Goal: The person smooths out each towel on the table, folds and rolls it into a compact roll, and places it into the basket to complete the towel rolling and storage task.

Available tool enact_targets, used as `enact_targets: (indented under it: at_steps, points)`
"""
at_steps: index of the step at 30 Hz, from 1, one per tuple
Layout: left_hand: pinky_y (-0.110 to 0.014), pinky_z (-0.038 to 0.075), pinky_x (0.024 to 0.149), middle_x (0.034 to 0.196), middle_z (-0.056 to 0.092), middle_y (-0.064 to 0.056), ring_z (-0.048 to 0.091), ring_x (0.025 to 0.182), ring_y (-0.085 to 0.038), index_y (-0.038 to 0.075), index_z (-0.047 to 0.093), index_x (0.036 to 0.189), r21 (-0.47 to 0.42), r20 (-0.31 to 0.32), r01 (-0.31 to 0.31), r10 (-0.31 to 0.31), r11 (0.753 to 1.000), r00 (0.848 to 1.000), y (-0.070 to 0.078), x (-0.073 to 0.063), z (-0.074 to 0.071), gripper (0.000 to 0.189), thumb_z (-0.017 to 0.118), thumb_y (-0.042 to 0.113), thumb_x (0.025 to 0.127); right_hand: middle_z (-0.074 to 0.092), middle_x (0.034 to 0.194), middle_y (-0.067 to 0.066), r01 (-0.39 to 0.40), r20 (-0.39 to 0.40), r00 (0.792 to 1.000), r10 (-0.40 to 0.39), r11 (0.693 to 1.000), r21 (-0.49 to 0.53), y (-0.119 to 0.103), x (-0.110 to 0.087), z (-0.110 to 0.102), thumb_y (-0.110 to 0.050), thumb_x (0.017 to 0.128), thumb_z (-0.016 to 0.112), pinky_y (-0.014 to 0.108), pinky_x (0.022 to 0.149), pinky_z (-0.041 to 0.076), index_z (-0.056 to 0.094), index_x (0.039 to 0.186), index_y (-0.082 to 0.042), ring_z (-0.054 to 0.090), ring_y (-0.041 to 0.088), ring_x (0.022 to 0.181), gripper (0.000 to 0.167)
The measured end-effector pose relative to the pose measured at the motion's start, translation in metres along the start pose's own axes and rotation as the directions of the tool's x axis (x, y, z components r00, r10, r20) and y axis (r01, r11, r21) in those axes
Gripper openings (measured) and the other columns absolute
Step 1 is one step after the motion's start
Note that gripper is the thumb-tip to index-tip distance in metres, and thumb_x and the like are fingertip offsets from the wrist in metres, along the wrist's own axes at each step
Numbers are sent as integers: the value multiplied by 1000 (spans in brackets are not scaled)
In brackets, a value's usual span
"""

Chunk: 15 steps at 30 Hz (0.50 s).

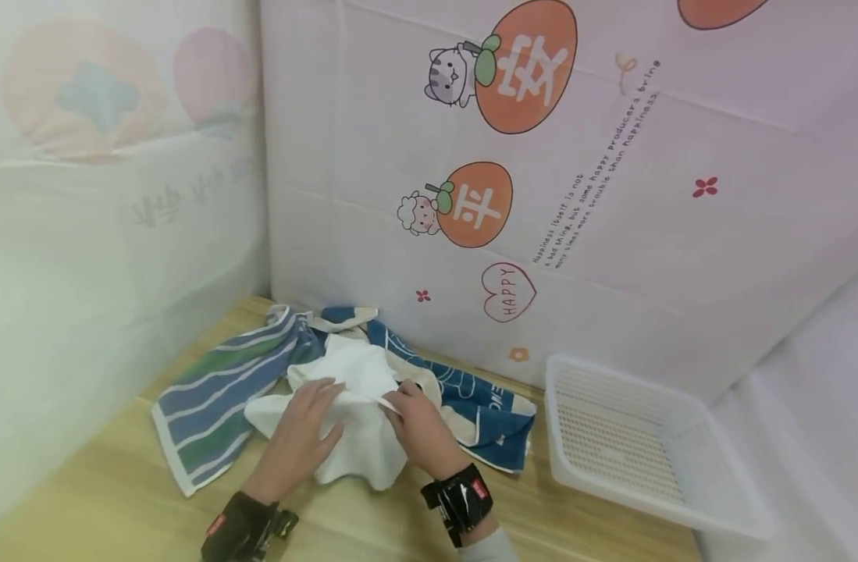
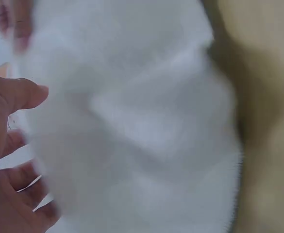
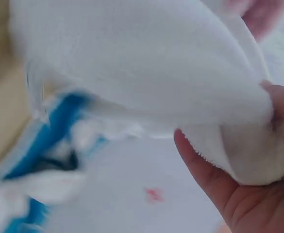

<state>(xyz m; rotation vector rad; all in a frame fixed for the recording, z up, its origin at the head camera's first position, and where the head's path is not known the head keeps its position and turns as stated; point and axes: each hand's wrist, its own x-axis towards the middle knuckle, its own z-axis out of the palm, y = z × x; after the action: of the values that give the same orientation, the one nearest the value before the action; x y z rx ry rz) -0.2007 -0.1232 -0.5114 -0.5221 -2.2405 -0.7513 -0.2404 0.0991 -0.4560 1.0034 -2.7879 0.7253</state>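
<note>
A white towel (image 1: 361,453) hangs in loose folds between the two hands, above other towels. The right hand (image 1: 423,428) pinches its upper edge; in the right wrist view the thumb lies over the folded cloth (image 3: 132,63), with fingers beneath. My left hand (image 1: 304,429) touches the towel's left side. In the left wrist view its thumb stands apart from its fingers (image 2: 23,177), whose tips are partly hidden at the cloth edge. Behind lie a blue, green and white striped towel (image 1: 225,390) and a dark blue and beige patterned towel (image 1: 502,433).
A white plastic basket (image 1: 611,484) with a slotted bottom stands at the right of the wooden table (image 1: 541,523). Printed white cloth walls (image 1: 611,312) rise behind and at the left. Black straps with cameras (image 1: 464,503) circle both wrists.
</note>
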Motion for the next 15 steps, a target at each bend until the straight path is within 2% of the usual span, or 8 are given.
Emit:
enact_targets:
  at_steps: [3, 5, 7, 10, 12, 15]
  points:
    - [-57, 45, 104, 115, 62, -18, 58, 111, -38, 0, 65, 119, -5, -17, -15, 15, 1000, 1000, 4, 16, 5, 51, 88, 10, 73, 47, 94, -5, 27, -56, 998, -25, 999, 44, -16, -13, -30, -24, 108, 51, 20, 68, 48, 73, 114, -13, 48, 7, 79, 25]
    - [-54, 48, 99, 106, 63, -14, 60, 103, -35, 3, 67, 109, -7, -26, -16, 16, 1000, 1000, 7, 23, 7, 46, 90, 9, 70, 45, 92, -6, 60, -116, 992, -50, 995, 80, -22, -23, -47, -23, 108, 48, 20, 66, 46, 72, 113, -14, 46, 7, 77, 26]
    - [-49, 52, 93, 97, 64, -8, 62, 95, -29, 7, 67, 100, -20, 0, 8, -8, 1000, 1000, 10, 25, 9, 40, 91, 7, 68, 45, 90, -7, 110, -206, 975, -88, 989, 96, -22, -33, -62, -18, 108, 49, 21, 64, 45, 72, 111, -14, 44, 6, 76, 24]
    - [-38, 54, 78, 91, 66, 0, 64, 87, -20, 12, 67, 93, -70, 109, 63, -55, 996, 992, 15, 21, 12, 35, 91, 6, 69, 49, 88, -5, 152, -360, 925, -118, 986, 69, -16, -49, -81, -7, 105, 53, 21, 61, 46, 72, 108, -10, 45, 5, 74, 20]
    - [-35, 55, 76, 91, 67, 3, 65, 86, -15, 14, 67, 93, -122, 211, 108, -81, 987, 974, 18, 16, 14, 31, 89, 6, 73, 53, 87, -2, 150, -461, 879, -125, 988, 19, -8, -59, -91, -1, 102, 56, 21, 59, 48, 72, 104, -8, 47, 5, 73, 18]
    - [-32, 55, 73, 91, 65, 8, 63, 85, -11, 17, 66, 94, -174, 330, 157, -93, 972, 939, 24, 7, 17, 26, 84, 6, 79, 60, 87, 2, 77, -549, 831, -89, 996, -44, 7, -78, -102, 3, 98, 59, 23, 57, 48, 72, 102, -4, 51, 6, 73, 16]
